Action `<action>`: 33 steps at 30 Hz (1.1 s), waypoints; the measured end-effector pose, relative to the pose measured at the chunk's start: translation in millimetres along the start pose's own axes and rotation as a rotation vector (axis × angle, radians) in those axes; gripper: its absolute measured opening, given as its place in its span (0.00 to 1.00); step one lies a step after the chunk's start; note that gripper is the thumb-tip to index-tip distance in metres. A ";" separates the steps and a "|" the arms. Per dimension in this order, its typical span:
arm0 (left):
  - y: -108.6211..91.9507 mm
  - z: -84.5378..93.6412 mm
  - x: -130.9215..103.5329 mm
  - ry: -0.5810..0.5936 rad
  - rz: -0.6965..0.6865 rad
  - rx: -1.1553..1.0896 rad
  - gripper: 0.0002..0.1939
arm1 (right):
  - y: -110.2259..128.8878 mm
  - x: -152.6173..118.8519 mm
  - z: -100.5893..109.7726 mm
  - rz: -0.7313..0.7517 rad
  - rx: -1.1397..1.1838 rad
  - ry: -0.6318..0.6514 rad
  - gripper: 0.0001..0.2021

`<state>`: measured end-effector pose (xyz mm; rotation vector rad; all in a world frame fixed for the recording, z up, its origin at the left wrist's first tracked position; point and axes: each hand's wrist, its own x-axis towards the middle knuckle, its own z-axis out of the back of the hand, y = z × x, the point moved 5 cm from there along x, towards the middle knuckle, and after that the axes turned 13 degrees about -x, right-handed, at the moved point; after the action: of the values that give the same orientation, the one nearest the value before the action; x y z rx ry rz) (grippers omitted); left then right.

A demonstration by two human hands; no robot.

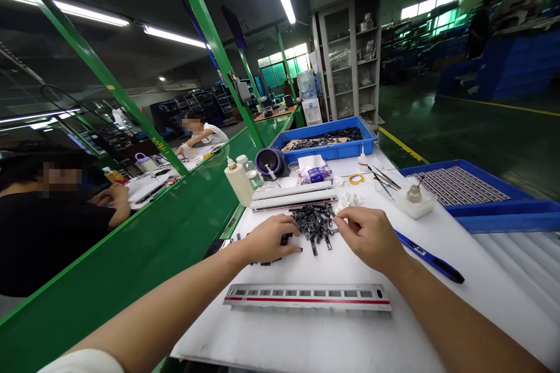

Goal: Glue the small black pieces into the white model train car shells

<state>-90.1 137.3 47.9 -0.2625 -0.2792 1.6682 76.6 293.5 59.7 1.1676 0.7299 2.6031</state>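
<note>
My left hand (273, 238) is curled at the left side of a heap of small black parts (314, 221), with black pieces showing between its thumb and fingers. At the heap's right edge, my right hand (370, 236) has thumb and forefinger pinched together. Whatever lies between those fingertips is too small to make out. More black pieces lie under and beside the left hand, partly hidden by it. Nearer to me, a model train car body (308, 297), white and grey with a red stripe and a row of windows, lies lengthwise across the white tabletop (280, 341).
Behind the heap lie more white car bodies (293, 199). A squeeze bottle (238, 182), a purple-rimmed black device (270, 162) and a blue bin (326, 148) stand beyond. At right are a blue pen-like tool (431, 257), tweezers (385, 178) and a small jar (413, 193). Co-workers sit past the green partition (131, 250).
</note>
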 end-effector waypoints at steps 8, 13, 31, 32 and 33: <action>10.5 -23.1 -9.1 -0.004 -0.106 0.111 0.11 | 0.2 0.0 -1.9 -0.020 0.009 0.038 0.10; 16.1 -19.2 -16.7 -0.019 -0.105 0.166 0.11 | -0.3 0.3 -2.6 -0.023 0.004 0.048 0.09; 23.2 -13.2 -31.4 -0.035 -0.046 0.155 0.10 | -3.9 -0.6 -3.1 -0.022 0.003 0.063 0.10; 26.4 -10.7 -34.4 -0.047 -0.028 0.152 0.09 | -3.3 -0.7 -3.3 -0.020 0.005 0.070 0.10; 29.4 -7.8 -37.1 -0.067 -0.003 0.151 0.08 | -2.7 -0.9 -3.6 -0.018 0.007 0.077 0.10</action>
<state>-110.8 97.4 31.0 -0.0932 -0.2019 1.6883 74.5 294.2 55.7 1.0626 0.7623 2.6452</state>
